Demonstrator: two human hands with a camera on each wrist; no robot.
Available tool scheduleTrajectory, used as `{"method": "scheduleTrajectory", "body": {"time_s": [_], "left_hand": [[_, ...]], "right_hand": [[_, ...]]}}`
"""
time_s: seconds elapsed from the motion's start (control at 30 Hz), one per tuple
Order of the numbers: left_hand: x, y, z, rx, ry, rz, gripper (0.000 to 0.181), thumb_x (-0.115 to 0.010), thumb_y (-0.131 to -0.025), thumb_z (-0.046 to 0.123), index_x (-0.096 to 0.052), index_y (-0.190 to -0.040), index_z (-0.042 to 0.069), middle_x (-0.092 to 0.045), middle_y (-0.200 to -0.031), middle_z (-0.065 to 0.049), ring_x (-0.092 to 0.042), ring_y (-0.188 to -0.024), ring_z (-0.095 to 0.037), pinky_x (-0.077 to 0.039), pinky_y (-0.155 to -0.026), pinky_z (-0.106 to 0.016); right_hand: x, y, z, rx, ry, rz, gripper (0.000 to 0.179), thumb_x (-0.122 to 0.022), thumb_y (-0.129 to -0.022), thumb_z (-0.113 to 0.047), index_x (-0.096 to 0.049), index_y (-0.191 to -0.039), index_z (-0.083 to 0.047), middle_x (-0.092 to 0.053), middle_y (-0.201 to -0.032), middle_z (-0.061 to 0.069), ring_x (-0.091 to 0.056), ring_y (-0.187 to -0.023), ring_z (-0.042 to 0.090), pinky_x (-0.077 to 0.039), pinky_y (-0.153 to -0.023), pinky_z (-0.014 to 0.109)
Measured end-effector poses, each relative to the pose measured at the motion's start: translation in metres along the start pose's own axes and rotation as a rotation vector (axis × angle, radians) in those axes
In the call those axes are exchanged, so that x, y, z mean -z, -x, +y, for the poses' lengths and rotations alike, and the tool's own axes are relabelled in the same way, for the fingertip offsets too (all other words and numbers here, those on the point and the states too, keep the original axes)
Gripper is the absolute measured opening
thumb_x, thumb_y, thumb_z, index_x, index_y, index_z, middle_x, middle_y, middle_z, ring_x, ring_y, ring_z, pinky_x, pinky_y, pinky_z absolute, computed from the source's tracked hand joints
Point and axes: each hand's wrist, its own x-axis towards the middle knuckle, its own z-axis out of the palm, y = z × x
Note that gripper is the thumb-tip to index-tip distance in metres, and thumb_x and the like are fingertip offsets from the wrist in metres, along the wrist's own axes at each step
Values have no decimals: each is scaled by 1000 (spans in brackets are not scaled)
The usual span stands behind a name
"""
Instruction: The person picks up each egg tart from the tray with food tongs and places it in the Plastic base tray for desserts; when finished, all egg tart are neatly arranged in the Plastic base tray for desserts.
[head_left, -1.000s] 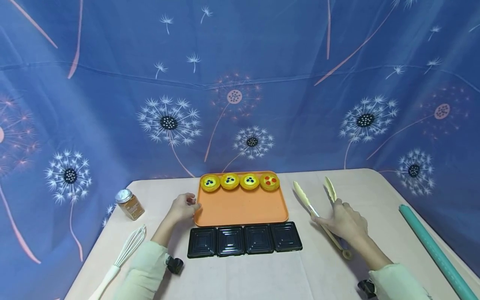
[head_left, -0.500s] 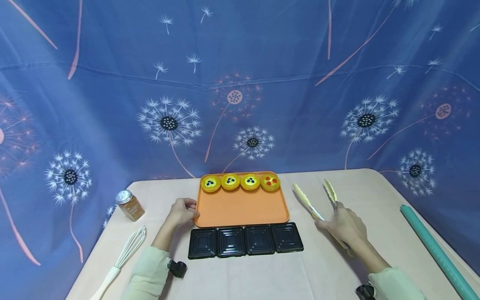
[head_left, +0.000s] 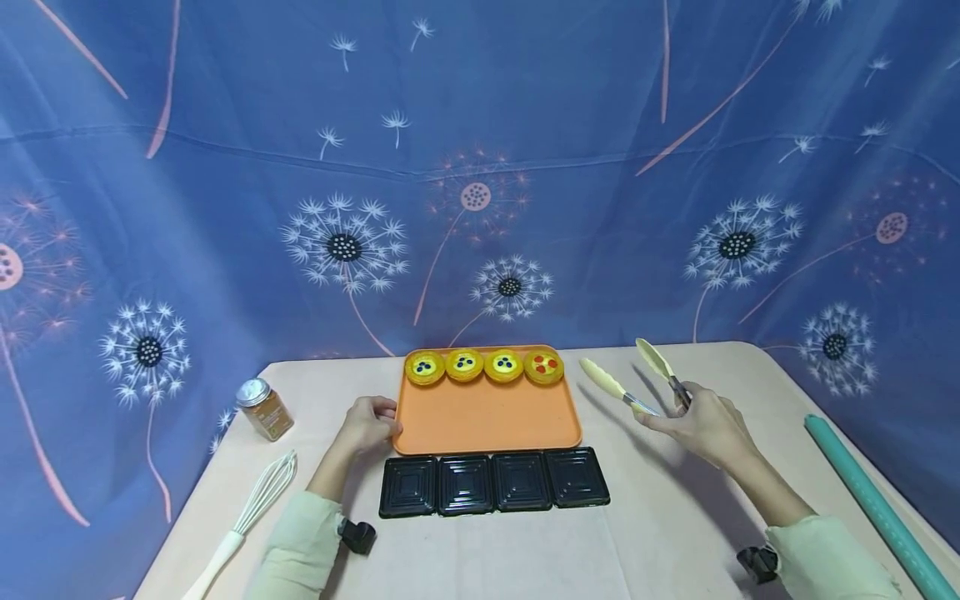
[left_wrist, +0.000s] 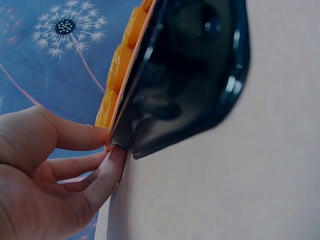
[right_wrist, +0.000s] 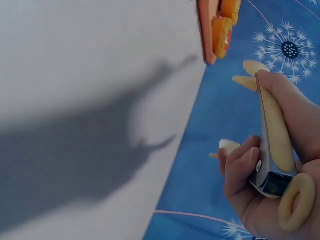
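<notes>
Pinching the left rim of the orange tray (head_left: 487, 417) near the centre of the frame, the person's left hand (head_left: 369, 425) has its thumb and fingers closed on the edge, presumably to steady it. Right of centre, the right hand (head_left: 705, 425) has its fingers curled round a pair of tongs (head_left: 603, 381), raised over the table (head_left: 525, 558) with their shadow falling apart from them; the pale tips spread wide with nothing between, probably because the grip is loose enough to let the arms spring out. Inside the tray, four tarts (head_left: 504, 365) line the far edge, three dotted dark blue and the rightmost topped with red, which leaves the near part of the tray bare. Just below in the frame, four black square containers (head_left: 467, 485) sit side by side; only nested square mouldings show in them, and whether they face up is hard to tell. Farther out, a silver-lidded jar (head_left: 265, 410) with orange-brown contents leans at centre left, a whisk (head_left: 215, 567) lies at lower left, and a teal rod (head_left: 876, 502) at lower right.
</notes>
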Motion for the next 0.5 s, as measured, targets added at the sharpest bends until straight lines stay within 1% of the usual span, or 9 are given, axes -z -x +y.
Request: {"method": "scheduleTrajectory", "body": {"time_s": [0.07, 0.13, 0.3, 0.37, 0.43, 0.5], "left_hand": [[0, 0, -1, 3, -6, 0, 38, -68, -74, -10, -62, -112, -15, -64, -89, -17, -61, -76, -22, -54, -63, -28], [-1, -1, -1, 12, -11, 4, 39, -69, -75, -9, -62, -113, -14, -64, -91, -16, -62, -77, -22, -54, -64, -28], [-2, -4, -2, 44, -26, 10, 41, -70, -77, -8, -63, -117, -11, -64, -95, -15, -60, -81, -23, -53, -65, -28], [-2, -4, -3, 53, -32, 11, 41, -70, -77, -8, -63, -117, -10, -63, -95, -15, -60, -81, -23, -53, -65, -28], [-2, -4, -2, 57, -31, 15, 40, -70, -77, -8, -63, -117, -10, -63, -95, -15, -60, -81, -23, -53, -65, -28], [-3, -4, -2, 52, -27, 15, 40, -70, -77, -8, -63, -116, -10, -63, -95, -15, -60, -81, -23, -53, -65, -28]], "right_hand": [[6, -6, -3, 12, 0, -19, 63, -76, -74, -66, -52, -85, -9, -48, -68, 2, -45, -59, 21, -35, -51, 33], [11, -12, -6, 46, 4, -30, 62, -77, -73, -64, -53, -86, -9, -48, -68, 1, -44, -60, 20, -34, -51, 33], [23, -34, -11, 178, 31, -66, 58, -82, -72, -58, -53, -85, -10, -40, -65, -1, -36, -57, 17, -28, -50, 32], [25, -44, -14, 219, 53, -86, 58, -83, -70, -57, -55, -87, -9, -41, -66, -1, -37, -58, 17, -28, -51, 32], [25, -53, -17, 244, 67, -115, 60, -84, -70, -56, -61, -95, -6, -45, -68, 1, -39, -59, 18, -30, -52, 32], [24, -62, -21, 274, 81, -150, 69, -84, -70, -55, -65, -107, 0, -55, -76, 4, -43, -63, 18, -34, -54, 33]]}}
